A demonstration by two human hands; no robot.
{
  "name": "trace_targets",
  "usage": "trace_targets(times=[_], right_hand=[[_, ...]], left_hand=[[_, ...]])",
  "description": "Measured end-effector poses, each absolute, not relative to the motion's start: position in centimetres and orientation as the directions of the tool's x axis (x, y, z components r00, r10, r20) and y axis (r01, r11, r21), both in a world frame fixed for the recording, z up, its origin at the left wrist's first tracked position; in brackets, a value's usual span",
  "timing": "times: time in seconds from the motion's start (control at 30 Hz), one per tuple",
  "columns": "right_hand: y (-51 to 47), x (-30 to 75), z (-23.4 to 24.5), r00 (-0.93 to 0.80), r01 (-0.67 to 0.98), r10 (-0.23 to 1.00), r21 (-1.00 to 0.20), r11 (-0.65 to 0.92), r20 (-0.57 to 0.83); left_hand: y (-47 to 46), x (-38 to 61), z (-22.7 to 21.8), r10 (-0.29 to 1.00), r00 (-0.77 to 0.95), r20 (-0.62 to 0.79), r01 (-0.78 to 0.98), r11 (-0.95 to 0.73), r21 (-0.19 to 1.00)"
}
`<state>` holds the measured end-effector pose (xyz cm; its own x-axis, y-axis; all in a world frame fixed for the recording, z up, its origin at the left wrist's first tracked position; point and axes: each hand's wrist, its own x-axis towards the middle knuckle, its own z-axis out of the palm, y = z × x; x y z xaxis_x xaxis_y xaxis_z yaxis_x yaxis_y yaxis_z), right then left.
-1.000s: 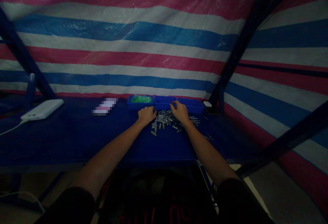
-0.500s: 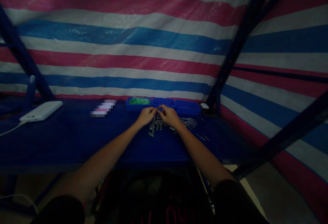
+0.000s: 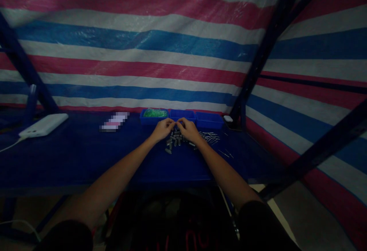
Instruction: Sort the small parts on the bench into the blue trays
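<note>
Sheeting (image 3: 143,67) in red, white and blue stripes closes off the back and right side of the blue worktop (image 3: 86,159). The bare surface runs wide to the left and, in front of the person's hands, on to the near edge. A white device (image 3: 44,125) with a cable lies far left, its length slanting toward the back right. Three blue trays stand in a row along the back edge: the left tray (image 3: 153,121) with green contents, then the middle tray (image 3: 182,114) and the right tray (image 3: 210,120).

The left hand (image 3: 164,128) and right hand (image 3: 187,129) meet just before the middle tray, fingers curled and tips drawn together; whether they pinch anything is too small to tell. Grey cylinders (image 3: 175,141) lie beneath and in front of them, several with long axes pointing roughly at the person; the nearest slants from back left to front right. Thin pins (image 3: 210,137) spread right of the right wrist, mostly lengthwise across the worktop, at mixed slants.
</note>
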<state>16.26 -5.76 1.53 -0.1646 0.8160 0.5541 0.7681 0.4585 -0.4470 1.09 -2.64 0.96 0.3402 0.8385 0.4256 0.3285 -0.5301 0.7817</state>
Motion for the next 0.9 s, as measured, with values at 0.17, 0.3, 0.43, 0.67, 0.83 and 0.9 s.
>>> trace_targets(times=[0.17,0.3,0.43,0.67,0.83,0.9], right_hand=[[-5.0,16.9,1.5,-0.122,0.786,0.823,-0.452,0.422,0.555],[-3.4,18.8,1.7,0.149,0.861,0.821,-0.480,0.166,0.551],[-2.6,20.4,1.6,0.341,0.867,0.798,-0.495,-0.062,0.496],[-2.6,20.6,1.4,0.329,0.898,0.833,-0.420,-0.131,0.445],[-3.1,20.4,1.3,0.256,0.911,0.854,-0.408,-0.057,0.452],[-3.6,19.9,1.3,0.202,0.911,0.857,-0.412,0.012,0.473]], left_hand=[[-1.8,0.5,0.4,0.873,0.378,0.308,0.489,-0.471,0.734],[-1.4,-0.1,0.0,0.886,0.392,0.247,0.743,-0.463,0.483],[-1.5,-0.4,0.3,0.896,0.372,0.244,0.815,-0.441,0.377],[-2.2,-0.9,0.8,0.947,0.285,0.149,0.909,-0.317,0.272],[-2.1,-1.0,0.6,0.933,0.329,0.144,0.895,-0.357,0.267],[-1.9,-0.8,0.5,0.921,0.343,0.188,0.867,-0.387,0.315]])
